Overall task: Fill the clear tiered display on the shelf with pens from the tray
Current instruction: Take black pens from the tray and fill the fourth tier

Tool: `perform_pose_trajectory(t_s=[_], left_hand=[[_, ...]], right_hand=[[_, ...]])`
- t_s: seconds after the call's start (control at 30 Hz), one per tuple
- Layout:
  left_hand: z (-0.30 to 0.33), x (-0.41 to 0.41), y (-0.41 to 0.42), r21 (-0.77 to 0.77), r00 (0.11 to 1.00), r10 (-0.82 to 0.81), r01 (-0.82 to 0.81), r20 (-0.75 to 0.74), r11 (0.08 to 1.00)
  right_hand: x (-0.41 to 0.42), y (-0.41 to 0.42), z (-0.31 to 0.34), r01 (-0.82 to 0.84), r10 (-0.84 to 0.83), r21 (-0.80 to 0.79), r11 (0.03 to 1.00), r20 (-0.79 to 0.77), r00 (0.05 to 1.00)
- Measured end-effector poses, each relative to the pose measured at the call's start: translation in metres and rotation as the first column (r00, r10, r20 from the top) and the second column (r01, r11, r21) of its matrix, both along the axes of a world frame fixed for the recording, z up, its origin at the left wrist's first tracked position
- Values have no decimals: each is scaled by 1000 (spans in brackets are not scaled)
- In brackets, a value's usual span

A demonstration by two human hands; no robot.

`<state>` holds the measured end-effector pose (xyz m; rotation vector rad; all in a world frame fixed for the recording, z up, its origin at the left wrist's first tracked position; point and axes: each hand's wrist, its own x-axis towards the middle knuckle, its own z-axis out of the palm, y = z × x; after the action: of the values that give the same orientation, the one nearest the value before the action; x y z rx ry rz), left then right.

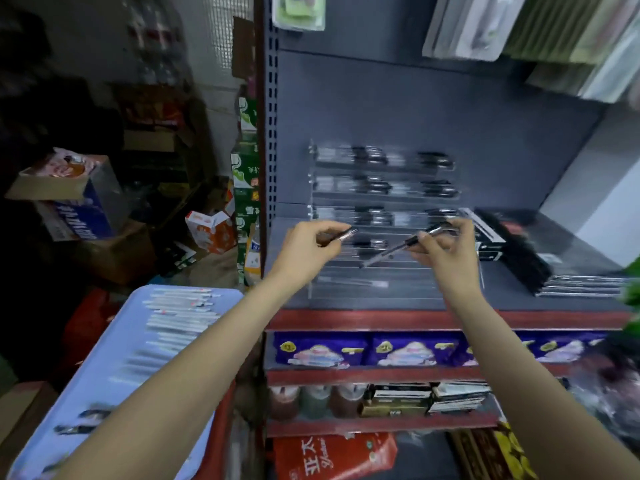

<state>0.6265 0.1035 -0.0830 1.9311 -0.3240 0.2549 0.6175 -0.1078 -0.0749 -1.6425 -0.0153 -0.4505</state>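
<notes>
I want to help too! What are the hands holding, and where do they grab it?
Each holds a pen. The left hand pinches one pen near its end; the right hand pinches another pen near its upper end.

The grey shelf (pixel 571 251) bears the clear tiered display (pixel 381 216) and, beside it, seemingly black boxed stock (pixel 519 251).

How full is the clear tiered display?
Partly full: the clear tiered display has dark pens on upper tiers; lower tiers look nearly empty.

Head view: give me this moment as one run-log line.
left hand: holds pen | right hand: holds pen | display: upper tiers stocked, lower tiers sparse | tray: pens left
</notes>
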Motion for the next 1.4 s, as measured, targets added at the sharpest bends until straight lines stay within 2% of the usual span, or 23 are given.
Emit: perform_pose_trajectory(t_s=[0.1,0.2,0.27,0.37,0.47,0.57,0.67,0.8,0.87,0.9,0.93,0.97,1.03,1.07,1.1,1.2,1.3,1.4], left_hand=[[6,19,-37,53,999,-50,50,9,997],[10,33,-66,47,1000,-16,16,-5,999],[11,41,-79,26,1000,0,1,-9,1000],[12,54,-91,68,1000,7,-8,21,998],[10,62,-100,121,999,30,-35,39,992],[9,67,-106,165,999,18,-25,41,986],[6,69,-110,210,1000,-8,2,28,978],[3,70,-109,184,1000,11,-10,-8,983],[3,71,-108,198,999,33,-30,-12,980],[4,71,-108,216,999,44,-41,-6,976],[4,72,-108,232,999,49,-47,-5,972],[4,72,-108,243,999,48,-45,-5,969],[5,74,-113,258,999,34,-33,2,966],[6,75,-117,265,1000,24,-26,10,964],[7,77,-123,267,1000,10,-15,20,964],[11,79,-142,270,998,-34,19,50,963],[11,83,-145,343,994,-81,52,71,938],[2,88,-137,532,991,-122,74,56,843]], right_hand=[[27,-51,0,86,-85,-36,996,20,996],[49,-90,-4,103,-104,-114,988,-6,995],[62,-108,-6,81,-92,-290,954,-22,996],[76,-122,-6,6,-54,-611,791,-60,997],[89,-132,-6,-44,-17,-783,621,-69,997],[103,-133,-3,-30,-3,-880,475,-36,999],[109,-124,0,-26,50,-974,225,-15,999],[109,-115,-7,-92,-24,-991,93,-94,995],[110,-114,-10,-111,-66,-992,61,-115,991],[111,-115,-11,-99,-68,-992,79,-104,992],[112,-116,-12,-69,-58,-987,145,-78,995],[111,-118,-11,-34,-41,-962,271,-47,998],[103,-119,-6,-47,27,-796,603,-38,999],[98,-119,-1,-121,100,-683,720,-71,992],[94,-120,3,-198,176,-600,775,-96,980],[85,-125,9,-283,269,-529,800,-106,957],[84,-139,9,-162,162,-610,776,-55,985],[86,-159,1,-65,76,-714,697,-17,997]])
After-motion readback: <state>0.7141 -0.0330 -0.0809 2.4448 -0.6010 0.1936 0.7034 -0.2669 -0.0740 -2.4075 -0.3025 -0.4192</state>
